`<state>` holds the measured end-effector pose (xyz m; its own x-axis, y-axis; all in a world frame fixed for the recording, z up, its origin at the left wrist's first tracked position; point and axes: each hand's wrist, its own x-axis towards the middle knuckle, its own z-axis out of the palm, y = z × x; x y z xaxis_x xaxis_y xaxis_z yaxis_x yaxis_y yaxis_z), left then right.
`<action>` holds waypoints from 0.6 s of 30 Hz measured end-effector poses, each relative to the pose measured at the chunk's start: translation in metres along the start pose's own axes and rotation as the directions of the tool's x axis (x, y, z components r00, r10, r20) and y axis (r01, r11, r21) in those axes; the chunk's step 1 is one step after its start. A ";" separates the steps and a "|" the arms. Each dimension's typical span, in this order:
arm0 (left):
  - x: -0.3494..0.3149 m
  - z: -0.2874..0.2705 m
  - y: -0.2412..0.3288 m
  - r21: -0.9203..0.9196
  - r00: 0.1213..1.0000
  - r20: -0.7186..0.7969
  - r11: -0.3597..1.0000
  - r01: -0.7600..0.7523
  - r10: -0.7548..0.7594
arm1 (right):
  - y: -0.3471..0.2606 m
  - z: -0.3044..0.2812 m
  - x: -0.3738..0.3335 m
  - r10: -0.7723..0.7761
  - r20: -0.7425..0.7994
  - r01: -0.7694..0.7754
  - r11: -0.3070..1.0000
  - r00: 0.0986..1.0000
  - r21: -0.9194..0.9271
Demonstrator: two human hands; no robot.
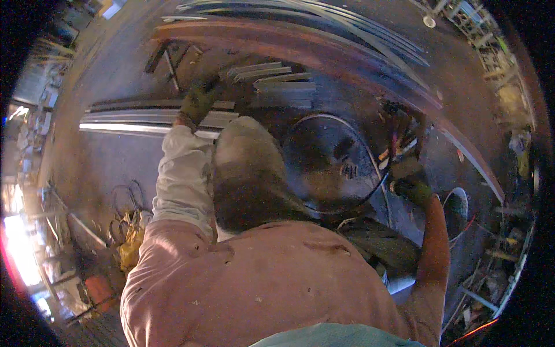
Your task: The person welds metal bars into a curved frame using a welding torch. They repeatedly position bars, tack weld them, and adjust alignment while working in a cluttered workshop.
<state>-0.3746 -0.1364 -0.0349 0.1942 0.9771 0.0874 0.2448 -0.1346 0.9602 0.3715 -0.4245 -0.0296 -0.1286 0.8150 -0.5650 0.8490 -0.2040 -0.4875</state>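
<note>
From my remote view, teal cloth overlaps a pink shirt; metal bars lie by the left hand, a ring near the right hand. I can't tell either hand's grip.

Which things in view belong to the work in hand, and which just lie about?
Likely in the work:
long metal bars, by the left hand
short metal pieces beyond
thin loop near the right hand, whose grip is unclear

Probably lying about:
yellow bundle, lower left
red object, lower left
</note>
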 end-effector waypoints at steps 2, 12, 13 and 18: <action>-0.025 -0.024 -0.085 0.263 0.993 0.053 0.961 0.090 -0.107 | 0.026 0.001 -0.001 -0.065 -0.084 0.049 0.982 0.994 -0.181; -0.178 0.031 -0.268 0.442 0.738 -0.060 0.645 0.623 -0.672 | 0.025 0.010 0.024 0.093 0.117 -0.079 0.990 0.989 -0.116; -0.178 0.028 -0.266 0.469 0.741 -0.082 0.630 0.619 -0.666 | 0.013 0.016 0.033 0.102 0.106 -0.085 0.985 0.989 -0.150; -0.137 0.046 -0.270 0.530 0.775 -0.111 0.622 0.576 -0.622 | 0.025 0.016 0.051 0.148 0.108 -0.152 0.988 0.983 0.030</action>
<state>-0.4238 -0.2414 -0.3185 -0.1077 0.8591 -0.5003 0.7674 0.3918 0.5076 0.3781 -0.3969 -0.0809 -0.0563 0.7128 -0.6991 0.8426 -0.3417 -0.4162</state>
